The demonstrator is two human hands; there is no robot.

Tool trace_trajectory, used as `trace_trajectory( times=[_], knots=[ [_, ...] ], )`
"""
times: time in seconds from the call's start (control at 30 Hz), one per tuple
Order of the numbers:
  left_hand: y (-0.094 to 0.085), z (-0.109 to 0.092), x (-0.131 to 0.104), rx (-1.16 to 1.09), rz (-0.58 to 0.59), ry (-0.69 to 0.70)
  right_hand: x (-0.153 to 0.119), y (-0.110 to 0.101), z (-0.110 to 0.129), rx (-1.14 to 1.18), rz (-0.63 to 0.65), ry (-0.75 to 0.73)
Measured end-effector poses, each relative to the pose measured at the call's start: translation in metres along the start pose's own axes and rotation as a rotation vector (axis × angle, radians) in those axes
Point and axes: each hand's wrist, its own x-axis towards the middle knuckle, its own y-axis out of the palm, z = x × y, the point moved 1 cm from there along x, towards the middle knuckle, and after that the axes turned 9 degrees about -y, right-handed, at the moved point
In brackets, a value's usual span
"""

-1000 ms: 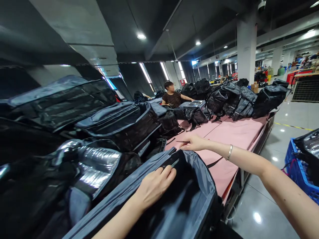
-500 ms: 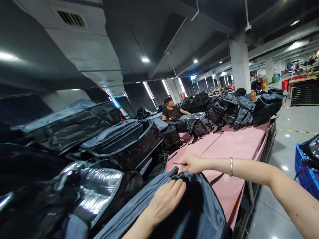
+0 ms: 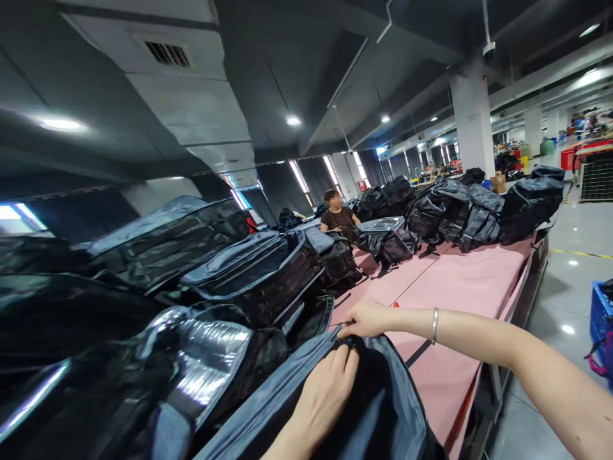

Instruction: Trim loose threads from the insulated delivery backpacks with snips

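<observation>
An open dark backpack (image 3: 383, 409) with a blue-grey lining lies right in front of me on the pink table (image 3: 450, 281). My left hand (image 3: 328, 390) presses flat on its rim, fingers pointing at the far edge. My right hand (image 3: 364, 319), a silver bracelet on its wrist, pinches that far edge of the bag's opening where both hands almost meet. The thin tool seen in it earlier is hidden now.
Stacks of black and grey backpacks (image 3: 249, 275) fill the left side. More backpacks (image 3: 460, 207) are piled at the table's far end. A person (image 3: 338, 214) sits there. A blue crate (image 3: 601, 319) stands on the floor at right.
The view has tilted up. My right hand came back onto the bag's far edge and closed on it; my left hand slid forward to meet it.
</observation>
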Motion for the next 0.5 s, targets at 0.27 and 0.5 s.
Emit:
trace_trajectory(
  times=[0.27,0.5],
  knots=[
    [-0.022,0.002,-0.013,-0.039,0.437,-0.045,-0.006,0.001,0.001,-0.109,0.005,0.065],
    [-0.066,0.044,-0.069,0.009,0.732,-0.057,-0.016,-0.012,-0.032,-0.197,-0.025,0.101]
  ],
)
